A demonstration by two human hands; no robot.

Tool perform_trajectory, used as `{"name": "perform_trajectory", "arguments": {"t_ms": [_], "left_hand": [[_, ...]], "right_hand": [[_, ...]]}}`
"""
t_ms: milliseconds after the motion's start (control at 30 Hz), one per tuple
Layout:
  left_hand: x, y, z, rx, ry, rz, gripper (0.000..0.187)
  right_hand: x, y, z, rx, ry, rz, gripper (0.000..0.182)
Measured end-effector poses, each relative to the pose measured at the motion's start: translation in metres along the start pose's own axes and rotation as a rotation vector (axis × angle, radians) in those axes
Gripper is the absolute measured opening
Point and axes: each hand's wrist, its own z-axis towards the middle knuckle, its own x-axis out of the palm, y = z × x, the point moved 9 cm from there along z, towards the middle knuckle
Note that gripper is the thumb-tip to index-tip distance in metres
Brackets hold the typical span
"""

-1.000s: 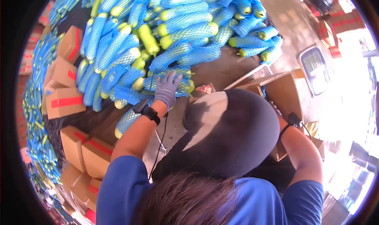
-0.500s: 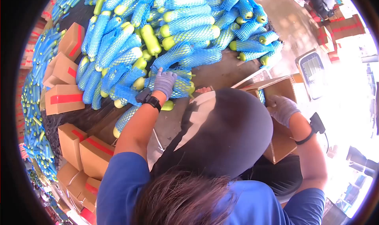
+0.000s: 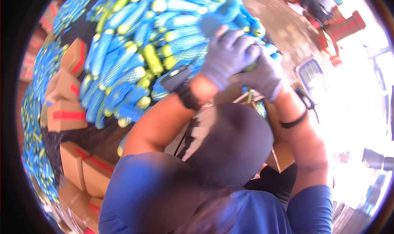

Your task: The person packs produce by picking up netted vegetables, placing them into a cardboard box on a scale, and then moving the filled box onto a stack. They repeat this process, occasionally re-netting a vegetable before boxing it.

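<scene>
Both my hands have left where they were: the right has lifted off the open box (image 3: 282,154), and the left has moved up from the near gourds (image 3: 119,65), so they now meet above the pile's right part. My left hand (image 3: 232,57) has its fingers bent and a little apart; my right hand (image 3: 263,76) is close against it, its fingers mostly hidden. A blurred blue patch (image 3: 212,26) shows at my left fingertips, but I cannot tell whether either hand is clamped on anything.

Gourds lie heaped ahead and to my left, long, rounded, pale green at the ends, in stretchy blue diamond mesh. One bare gourd (image 3: 152,59) shows smooth, bright green skin. My gloves look thin and soft; the boxes (image 3: 67,115) at left are stiff brown cardboard with red tape.
</scene>
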Motion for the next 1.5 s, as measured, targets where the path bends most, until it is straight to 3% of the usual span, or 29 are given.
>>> {"name": "perform_trajectory", "arguments": {"t_ms": [67, 133, 167, 200, 233, 267, 367, 433, 467, 533, 567, 600, 633, 667, 700, 733, 867, 967, 1067, 1133, 1200, 1233, 1300, 1333, 1400, 1433, 1500], "left_hand": [[-0.006, 0.003, 0.007, 0.008, 0.032, 0.019, 0.036], [-0.026, 0.010, -0.007, -0.074, 0.193, 0.066, 0.046], [-0.041, 0.019, -0.020, -0.127, 0.340, 0.026, 0.060], [-0.051, 0.032, -0.044, -0.218, 0.451, 0.004, 0.066], [-0.064, 0.044, -0.078, -0.321, 0.591, 0.030, 0.072], [-0.082, 0.057, -0.108, -0.465, 0.717, -0.052, 0.074], [-0.119, 0.082, -0.255, -0.827, 1.211, -0.072, 0.071], [-0.153, 0.077, -0.342, -0.975, 1.655, -0.042, 0.072], [-0.170, 0.070, -0.374, -1.007, 1.903, -0.028, 0.073], [-0.185, 0.072, -0.396, -1.089, 1.963, 0.036, 0.072], [-0.193, 0.074, -0.410, -1.161, 2.013, 0.103, 0.071], [-0.188, 0.077, -0.430, -1.165, 2.011, 0.099, 0.071], [-0.169, 0.094, -0.434, -1.012, 1.718, 0.191, 0.068], [-0.156, 0.105, -0.430, -0.858, 1.423, 0.268, 0.066], [-0.139, 0.106, -0.431, -0.595, 1.325, 0.348, 0.065], [-0.121, 0.101, -0.424, -0.335, 1.210, 0.416, 0.064], [-0.062, 0.111, -0.430, -0.240, 1.358, 0.364, 0.058], [-0.038, 0.116, -0.441, -0.236, 1.444, 0.282, 0.045], [-0.035, 0.119, -0.436, -0.244, 1.476, 0.145, 0.036], [-0.051, 0.119, -0.404, -0.278, 1.505, 0.161, 0.039], [-0.061, 0.121, -0.391, -0.298, 1.485, 0.123, 0.042], [-0.072, 0.119, -0.383, -0.367, 1.515, 0.080, 0.044], [-0.089, 0.116, -0.367, -0.511, 1.561, -0.028, 0.054], [-0.093, 0.113, -0.359, -0.499, 1.555, -0.028, 0.054], [-0.105, 0.107, -0.317, -0.637, 1.144, -0.304, 0.066], [-0.103, 0.099, -0.304, -0.612, 1.134, -0.316, 0.066], [-0.098, 0.084, -0.239, -0.612, 0.747, -0.581, 0.078]], "right_hand": [[0.007, -0.035, -0.001, 0.382, 0.318, 0.436, 0.070], [-0.032, -0.019, -0.034, 0.566, 0.286, 0.530, 0.063], [-0.056, -0.038, -0.057, 0.592, 0.316, 0.354, 0.063], [-0.074, -0.047, -0.082, 0.684, 0.316, 0.459, 0.071], [-0.108, -0.069, -0.116, 0.726, 0.203, 0.279, 0.079], [-0.120, -0.076, -0.139, 0.820, 0.241, 0.523, 0.088], [-0.152, -0.101, -0.200, 0.922, 0.458, 0.571, 0.092], [-0.149, -0.098, -0.219, 0.962, 0.475, 0.677, 0.069], [-0.141, -0.098, -0.220, 0.969, 0.490, 0.678, 0.069], [-0.125, -0.118, -0.242, 1.248, 0.363, 0.558, 0.078], [-0.110, -0.126, -0.248, 1.303, 0.293, 0.558, 0.071], [-0.087, -0.134, -0.244, 1.243, 0.347, 0.609, 0.066], [-0.065, -0.141, -0.243, 1.188, 0.398, 0.658, 0.061], [-0.042, -0.146, -0.242, 1.169, 0.308, 0.829, 0.056], [-0.019, -0.150, -0.241, 1.146, 0.224, 1.004, 0.051], [-0.005, -0.166, -0.246, 1.126, 0.238, 0.898, 0.050], [0.012, -0.212, -0.267, 0.911, 0.720, -0.284, 0.048], [0.014, -0.221, -0.274, 0.796, 0.993, -0.742, 0.046], [0.014, -0.237, -0.279, 0.757, 1.184, -0.927, 0.045], [0.006, -0.243, -0.278, 0.778, 1.181, -0.882, 0.044], [-0.012, -0.246, -0.270, 0.848, 0.958, -0.635, 0.044], [-0.012, -0.261, -0.267, 0.593, 0.927, -0.690, 0.043], [-0.023, -0.217, -0.226, 0.508, 0.730, -0.382, 0.043], [-0.036, -0.158, -0.185, 0.665, 0.555, -0.023, 0.045], [-0.050, -0.098, -0.132, 0.465, 0.431, 0.219, 0.049], [-0.055, -0.075, -0.110, 0.365, 0.375, 0.289, 0.055], [-0.060, -0.014, -0.070, 0.170, 0.267, 0.483, 0.066]]}}
